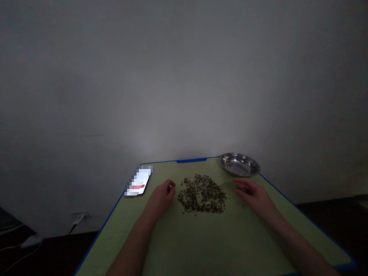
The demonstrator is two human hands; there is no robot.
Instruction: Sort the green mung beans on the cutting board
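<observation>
A loose patch of small dark, seed-like grains is spread over the middle of the pale green table. At the patch's left edge is my left hand, its fingers curled in towards the thumb; anything inside them is too small or dark to make out. My right hand is on the other side, thumb and forefinger apart, pointing at the grains. By its fingertips a faint, pale curved shape shows on the tabletop, possibly see-through; whether the fingers touch it is unclear.
A shiny round metal dish stands at the back right corner, just beyond my right hand. Near the left edge lies a phone with a lit screen. Blue trim borders the table, and a grey wall rises behind it. Cables are at lower left.
</observation>
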